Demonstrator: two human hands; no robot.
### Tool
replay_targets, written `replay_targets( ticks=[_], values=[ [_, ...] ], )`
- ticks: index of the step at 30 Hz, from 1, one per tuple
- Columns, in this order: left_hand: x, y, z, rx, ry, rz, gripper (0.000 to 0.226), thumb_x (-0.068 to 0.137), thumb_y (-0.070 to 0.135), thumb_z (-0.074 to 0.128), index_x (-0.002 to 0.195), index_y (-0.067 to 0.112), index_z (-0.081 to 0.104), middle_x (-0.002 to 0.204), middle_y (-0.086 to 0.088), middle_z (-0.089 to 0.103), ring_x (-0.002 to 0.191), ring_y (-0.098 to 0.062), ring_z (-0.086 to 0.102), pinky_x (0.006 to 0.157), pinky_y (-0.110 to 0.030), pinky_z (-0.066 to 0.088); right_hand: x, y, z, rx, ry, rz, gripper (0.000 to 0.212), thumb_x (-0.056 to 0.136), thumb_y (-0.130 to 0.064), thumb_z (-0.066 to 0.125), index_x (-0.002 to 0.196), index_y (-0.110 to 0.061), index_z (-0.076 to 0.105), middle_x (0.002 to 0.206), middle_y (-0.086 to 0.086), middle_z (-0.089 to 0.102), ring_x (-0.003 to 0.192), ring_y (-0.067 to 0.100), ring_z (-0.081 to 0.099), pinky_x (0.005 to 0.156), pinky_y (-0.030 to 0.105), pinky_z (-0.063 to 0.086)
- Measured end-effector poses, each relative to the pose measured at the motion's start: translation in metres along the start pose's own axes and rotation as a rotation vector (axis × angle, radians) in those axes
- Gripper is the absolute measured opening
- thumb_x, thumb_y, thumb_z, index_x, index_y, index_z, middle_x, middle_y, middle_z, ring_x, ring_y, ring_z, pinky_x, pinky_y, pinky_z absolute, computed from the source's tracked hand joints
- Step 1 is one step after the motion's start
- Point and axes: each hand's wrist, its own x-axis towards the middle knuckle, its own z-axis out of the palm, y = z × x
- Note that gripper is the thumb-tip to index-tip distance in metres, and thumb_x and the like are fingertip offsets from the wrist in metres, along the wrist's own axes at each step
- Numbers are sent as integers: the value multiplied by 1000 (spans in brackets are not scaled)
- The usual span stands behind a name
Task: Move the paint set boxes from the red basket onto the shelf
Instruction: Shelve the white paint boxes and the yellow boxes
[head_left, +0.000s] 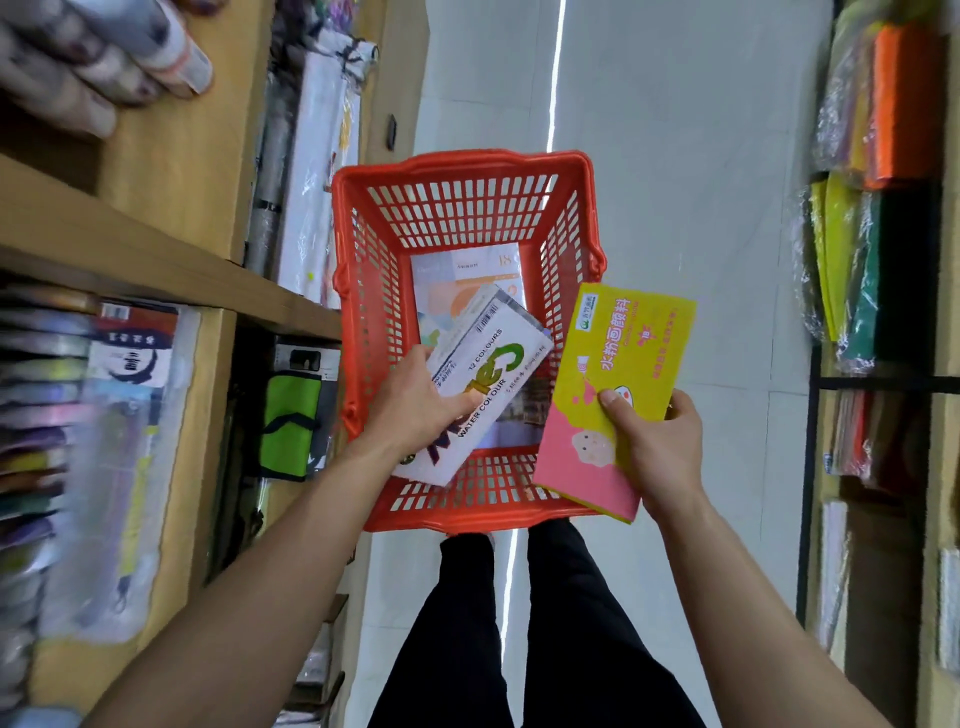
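A red plastic basket (467, 171) stands on the floor in front of me. My left hand (410, 402) grips a white water colour box (488, 374), tilted above the basket's inside. My right hand (657, 447) holds a yellow and pink paint set box (623, 358) over the basket's right rim. Another pale paint set box (467, 275) lies flat on the basket's bottom, partly hidden under the white box. The wooden shelf (156, 260) runs along my left.
The left shelf holds rolled papers (93, 57), packaged art goods (124, 395) and a green pouch (291, 421). A right-hand rack holds coloured paper packs (872, 218). My legs in black trousers (519, 623) stand on the pale tiled aisle floor (675, 156).
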Motion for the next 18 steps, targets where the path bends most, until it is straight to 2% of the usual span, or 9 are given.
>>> replay_targets(
  ticks=[4,5,7,8,9,11,14,18],
  values=[
    [-35,16,-26,-137,92,-63,57,73,34,88,112,26,47,85,16,62,58,18,62,37,-6,40,-11,-18,0,-95,44,-24,55,61,-54,87,102,-24,64,95,-9,76,85,19,76,80,45,62],
    [-46,20,-33,-162,124,-71,57,72,35,88,113,26,49,84,17,63,59,13,65,39,-7,42,-15,-25,-1,-108,38,-33,56,59,-56,86,100,-26,64,94,-10,75,85,19,76,78,43,61],
    [-69,27,-49,-187,186,-89,62,68,41,89,115,28,51,93,16,67,72,3,69,58,-16,52,-23,-40,-3,-104,-2,-59,52,59,-55,87,97,-26,64,92,-10,76,81,16,77,77,43,62],
    [-81,31,-57,-205,212,-103,64,66,44,89,116,29,52,98,15,68,82,0,69,68,-22,53,-28,-49,-3,-96,-35,-78,51,60,-53,88,97,-26,65,92,-9,77,79,13,77,77,45,63],
    [-94,34,-66,-236,234,-116,65,65,47,89,116,30,52,99,16,69,87,-2,68,72,-25,53,-34,-60,-2,-93,-75,-100,50,61,-51,88,98,-25,66,92,-8,78,78,13,77,77,46,64],
    [-123,41,-83,-295,285,-140,65,64,49,88,114,34,51,95,22,69,87,2,67,72,-27,53,-49,-86,4,-99,-163,-155,52,61,-50,89,100,-24,66,94,-5,79,80,15,78,78,47,63],
    [-175,53,-109,-386,386,-166,70,59,56,86,116,35,51,98,20,71,88,-2,69,79,-32,55,-76,-128,17,-91,-325,-238,50,65,-43,91,103,-24,66,97,-5,79,81,15,79,77,44,64],
    [-262,68,-136,-516,591,-170,69,49,63,81,109,36,59,94,24,75,81,7,70,71,-21,51,-124,-181,34,-122,-577,-358,49,69,-34,91,111,-19,70,99,-2,81,82,19,80,69,38,63]
  ],
)
